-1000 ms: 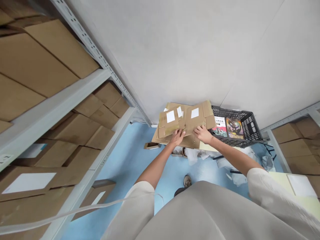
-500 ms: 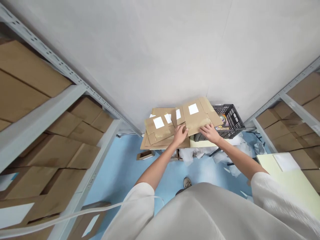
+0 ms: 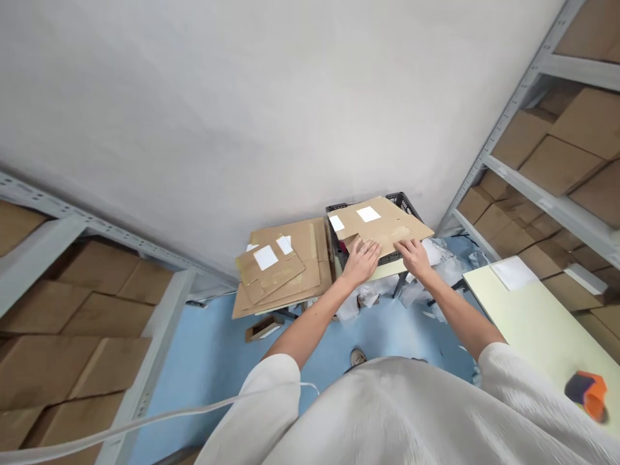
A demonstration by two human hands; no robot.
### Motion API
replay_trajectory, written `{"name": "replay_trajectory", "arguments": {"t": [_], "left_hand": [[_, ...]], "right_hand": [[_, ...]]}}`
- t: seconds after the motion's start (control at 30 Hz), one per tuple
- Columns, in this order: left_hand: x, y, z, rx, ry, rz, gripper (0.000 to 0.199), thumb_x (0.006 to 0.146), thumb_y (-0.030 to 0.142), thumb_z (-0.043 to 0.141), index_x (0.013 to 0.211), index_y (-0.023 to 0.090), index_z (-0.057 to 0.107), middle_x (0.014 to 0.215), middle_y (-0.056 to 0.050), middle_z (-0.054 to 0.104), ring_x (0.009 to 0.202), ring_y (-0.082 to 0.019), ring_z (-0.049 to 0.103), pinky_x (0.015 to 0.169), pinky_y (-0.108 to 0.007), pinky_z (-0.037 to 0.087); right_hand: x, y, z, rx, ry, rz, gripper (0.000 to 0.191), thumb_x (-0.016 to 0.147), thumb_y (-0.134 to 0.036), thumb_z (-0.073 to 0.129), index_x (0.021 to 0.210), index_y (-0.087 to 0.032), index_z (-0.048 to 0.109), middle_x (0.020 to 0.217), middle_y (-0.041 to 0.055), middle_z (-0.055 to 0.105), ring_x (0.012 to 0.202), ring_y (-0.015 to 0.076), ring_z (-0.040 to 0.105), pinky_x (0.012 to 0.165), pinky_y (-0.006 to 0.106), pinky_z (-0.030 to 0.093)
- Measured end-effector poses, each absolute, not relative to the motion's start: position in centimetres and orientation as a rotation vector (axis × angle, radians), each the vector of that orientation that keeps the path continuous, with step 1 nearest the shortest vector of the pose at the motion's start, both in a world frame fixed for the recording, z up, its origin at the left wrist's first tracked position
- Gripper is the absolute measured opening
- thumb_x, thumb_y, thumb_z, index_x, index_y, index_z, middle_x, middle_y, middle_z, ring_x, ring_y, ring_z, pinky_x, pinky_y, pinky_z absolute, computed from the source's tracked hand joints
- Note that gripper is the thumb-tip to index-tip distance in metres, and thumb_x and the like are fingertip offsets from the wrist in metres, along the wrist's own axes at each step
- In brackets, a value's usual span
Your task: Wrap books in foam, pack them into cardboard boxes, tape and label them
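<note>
A flattened cardboard box [image 3: 387, 223] with white labels lies slightly tilted over the black plastic crate [image 3: 404, 203], covering most of its opening. My left hand [image 3: 361, 261] is at its near edge, fingers on top and a small flap beside them. Around the near right edge of the same cardboard, my right hand [image 3: 414, 257] has its fingers closed. Both thumbs are mostly hidden. To the left, a smaller flattened carton [image 3: 276, 274] with white labels rests on a stack of larger cardboard sheets [image 3: 310, 242].
Shelves of cartons stand on the left [image 3: 111, 271] and right [image 3: 557, 168]. A pale table [image 3: 547, 323] at the right bears a white sheet and an orange and dark object [image 3: 587, 394]. Plastic wrapping [image 3: 436, 265] and a small open box [image 3: 264, 328] are on the blue floor.
The view has turned right. The flattened box has moved right, away from the cardboard stack and over the crate, and lies flatter. My left hand now reaches further onto it.
</note>
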State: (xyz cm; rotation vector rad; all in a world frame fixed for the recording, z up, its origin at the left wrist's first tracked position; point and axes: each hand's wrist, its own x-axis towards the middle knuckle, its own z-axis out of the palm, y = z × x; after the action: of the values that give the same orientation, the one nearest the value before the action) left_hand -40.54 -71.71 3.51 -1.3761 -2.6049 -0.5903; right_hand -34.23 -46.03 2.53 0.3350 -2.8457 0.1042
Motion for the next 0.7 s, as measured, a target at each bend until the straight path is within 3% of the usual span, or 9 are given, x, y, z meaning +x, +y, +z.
{"name": "replay_trajectory", "arguments": {"t": [0.4, 0.7], "left_hand": [[-32.4, -46.9, 6.1, -1.868, -2.370, -0.557, 0.063, 0.107, 0.023, 0.042, 0.170, 0.024, 0.049, 0.170, -0.013, 0.054, 0.165, -0.032, 0.041, 0.141, -0.066, 0.010], [-24.1, -30.1, 2.4, -2.258, -2.173, -0.527, 0.066, 0.103, 0.019, 0.047, 0.169, 0.024, 0.050, 0.169, -0.014, 0.054, 0.162, -0.033, 0.045, 0.140, -0.066, 0.017]], "right_hand": [[-19.2, -25.6, 2.6, -0.328, -2.726, 0.017, 0.048, 0.102, -0.010, 0.043, 0.137, -0.017, 0.075, 0.130, 0.0186, 0.068, 0.110, 0.0336, 0.051, 0.102, 0.045, 0.042], [-6.0, -14.2, -0.8, -0.823, -2.733, -0.028, 0.047, 0.102, -0.009, 0.041, 0.134, -0.020, 0.073, 0.132, 0.0172, 0.068, 0.113, 0.0340, 0.050, 0.096, 0.044, 0.039]]}}
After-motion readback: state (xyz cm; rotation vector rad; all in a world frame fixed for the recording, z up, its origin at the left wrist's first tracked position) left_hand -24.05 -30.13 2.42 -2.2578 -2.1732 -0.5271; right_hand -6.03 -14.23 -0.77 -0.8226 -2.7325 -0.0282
